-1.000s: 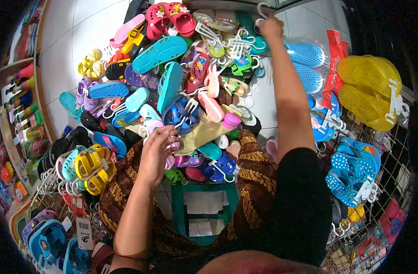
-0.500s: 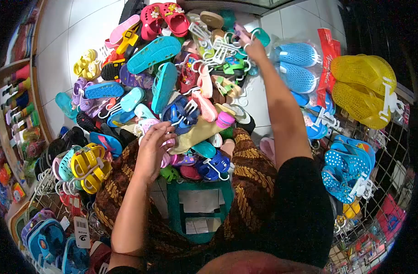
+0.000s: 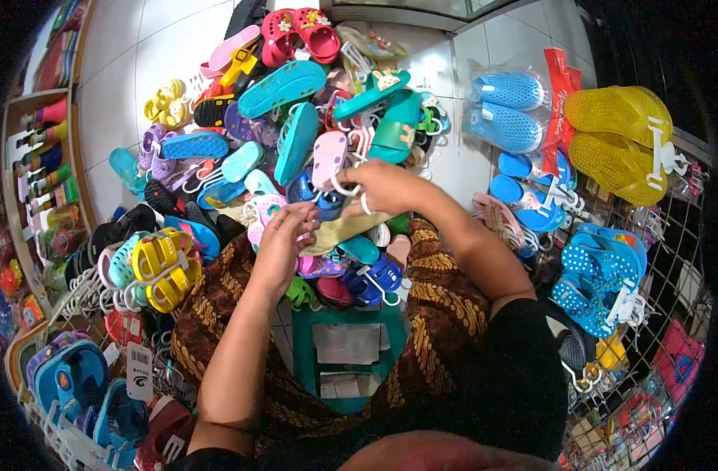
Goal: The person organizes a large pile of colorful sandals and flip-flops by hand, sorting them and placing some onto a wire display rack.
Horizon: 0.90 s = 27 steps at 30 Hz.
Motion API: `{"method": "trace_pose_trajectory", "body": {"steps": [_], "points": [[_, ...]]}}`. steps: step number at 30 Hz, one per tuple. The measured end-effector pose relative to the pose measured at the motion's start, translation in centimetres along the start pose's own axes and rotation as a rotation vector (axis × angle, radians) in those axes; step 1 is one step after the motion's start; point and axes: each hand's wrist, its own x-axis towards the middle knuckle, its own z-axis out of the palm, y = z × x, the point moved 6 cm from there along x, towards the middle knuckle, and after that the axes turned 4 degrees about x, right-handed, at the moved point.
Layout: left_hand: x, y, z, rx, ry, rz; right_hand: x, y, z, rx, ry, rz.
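My right hand [image 3: 371, 187] is closed on a pink sandal [image 3: 329, 161] with darker spots, which has a white plastic hanger on it. The sandal is held above the heap's near side. My left hand [image 3: 287, 235] is raised beside it, fingers loosely bent and apart, with nothing seen in them. Close to the left fingers lie a blue sandal [image 3: 302, 187] and a pink-and-white clog [image 3: 266, 213]. Beyond the right hand are two green sandals with rabbit figures, one a green sandal [image 3: 396, 129] lying at a slant. A pale yellow item [image 3: 351, 230] is partly hidden under my hands.
Red clogs [image 3: 300, 35] lie at the far end of the heap. On the right, bagged blue shoes [image 3: 510, 114] and yellow sandals [image 3: 619, 145] lie by a wire rack [image 3: 673, 259]. A green stool [image 3: 302, 353] stands between my knees. More sandals [image 3: 72, 385] hang at lower left.
My right hand has come back from the far right of the heap, bringing the pink sandal near my left hand. Green rabbit sandals now show on the heap. My left hand stays nearly in place.
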Motion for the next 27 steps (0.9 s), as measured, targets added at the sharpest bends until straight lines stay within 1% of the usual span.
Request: {"method": "trace_pose_trajectory", "body": {"steps": [2,4,5,6,8,11,12,13,14,15,16,17,18,19,21,22,24,26,27], "points": [[-0.4,-0.1,-0.1,0.011,0.020,0.003,-0.2,-0.4,-2.7,0.247,0.020,0.167],[-0.6,-0.4,-0.3,0.021,0.014,0.007,-0.1,1.5,-10.1,0.004,0.476,0.171],[-0.8,-0.3,-0.3,0.022,0.016,0.007,0.2,7.2,-13.4,-0.035,0.694,0.239],[-0.7,-0.2,-0.4,0.025,0.019,0.015,-0.4,8.9,-15.8,0.154,0.781,0.369],[-0.8,0.0,-0.5,0.027,0.027,0.026,0.0,21.1,-19.3,0.060,0.847,0.441],[-0.4,-0.2,-0.4,0.014,0.014,0.025,1.8,30.5,-16.7,0.314,0.918,0.516],[-0.2,-0.2,-0.4,0.013,0.011,0.025,4.5,34.5,-13.9,0.421,0.765,0.403],[-0.1,-0.2,-0.4,0.020,0.010,0.030,7.2,37.7,-12.3,0.175,0.782,0.487],[0.1,-0.3,-0.2,0.026,0.007,0.036,9.3,34.4,-10.7,0.013,0.761,0.507],[0.1,-0.4,0.0,0.031,0.002,0.038,8.2,24.8,-9.7,-0.071,0.769,0.487],[0.0,-0.3,0.2,0.025,0.000,0.043,8.8,25.4,-8.0,0.052,0.597,0.585],[-0.1,0.0,0.4,0.016,-0.004,0.054,10.0,24.9,-6.2,0.122,0.466,0.360],[-0.2,0.3,0.6,0.004,-0.008,0.070,9.0,18.9,-5.2,0.139,0.570,0.161],[0.0,0.4,0.6,-0.014,-0.014,0.086,8.7,14.6,-4.0,0.099,0.396,0.265],[-0.2,0.6,1.1,-0.031,-0.013,0.092,9.6,12.4,-1.1,0.199,0.304,0.211],[-0.4,0.6,1.5,-0.036,-0.013,0.094,9.0,8.5,-1.2,0.041,0.328,0.198],[-0.6,0.4,2.1,-0.018,0.008,0.154,7.7,2.9,-1.8,-0.313,0.296,0.234],[-0.5,0.2,1.9,0.019,0.056,0.201,6.0,-1.7,-2.6,-0.352,0.393,0.172],[0.0,0.2,1.2,0.039,0.102,0.267,5.1,-3.6,-2.3,-0.371,0.436,0.143]]}}
